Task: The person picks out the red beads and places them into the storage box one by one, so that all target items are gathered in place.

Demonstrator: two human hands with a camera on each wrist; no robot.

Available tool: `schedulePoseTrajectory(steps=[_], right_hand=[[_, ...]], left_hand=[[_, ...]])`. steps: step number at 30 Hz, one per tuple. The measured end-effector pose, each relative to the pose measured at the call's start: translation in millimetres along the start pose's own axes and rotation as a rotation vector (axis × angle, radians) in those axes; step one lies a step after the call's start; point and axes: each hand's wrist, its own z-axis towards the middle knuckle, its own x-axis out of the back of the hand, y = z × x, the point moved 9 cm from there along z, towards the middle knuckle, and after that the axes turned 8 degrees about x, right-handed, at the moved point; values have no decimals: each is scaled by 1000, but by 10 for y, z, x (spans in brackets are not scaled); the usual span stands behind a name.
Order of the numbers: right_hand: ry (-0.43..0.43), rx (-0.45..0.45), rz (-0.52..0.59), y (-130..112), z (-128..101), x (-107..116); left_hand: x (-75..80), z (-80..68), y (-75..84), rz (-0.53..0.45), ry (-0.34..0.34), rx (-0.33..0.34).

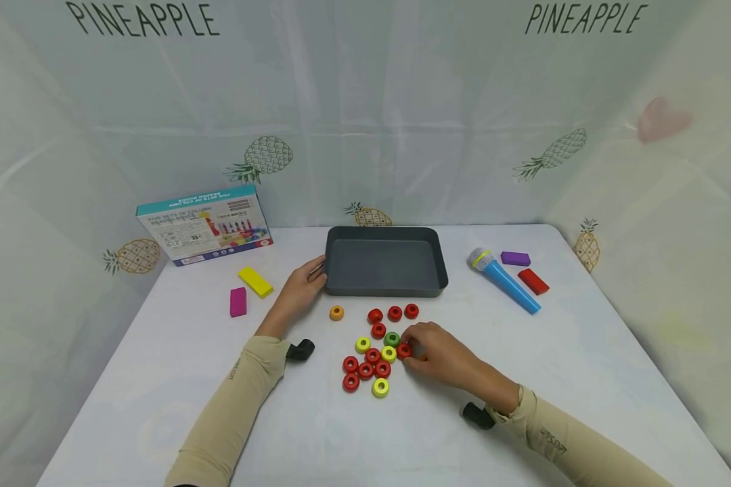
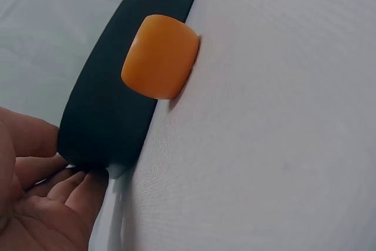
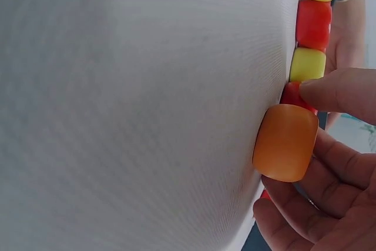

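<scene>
My left hand (image 1: 304, 284) rests against the left side of a dark grey tray (image 1: 384, 262), thumb and fingers outside the wall. In the left wrist view an orange bead (image 2: 160, 57) stands before the tray's front wall. My right hand (image 1: 441, 355) pinches a red bead (image 1: 404, 351) at the right edge of a bead cluster; a green bead (image 1: 392, 339) and a yellow bead (image 1: 388, 354) lie close by. In the right wrist view another orange bead (image 3: 285, 142) stands in the hollow of that hand, partly hiding the red one.
Several loose red beads (image 1: 366, 370) and yellow beads lie before the tray. A printed box (image 1: 207, 226), a yellow block (image 1: 256, 282) and a magenta block (image 1: 238, 302) are at left. On the right lie a blue toy microphone (image 1: 505, 281), a purple block (image 1: 515, 258) and a red block (image 1: 533, 281).
</scene>
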Motion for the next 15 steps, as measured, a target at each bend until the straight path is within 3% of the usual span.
schedulePoseTrajectory(steps=[15], right_hand=[[24, 19, 3, -9, 11, 98]], left_hand=[[0, -1, -6, -14, 1, -1]])
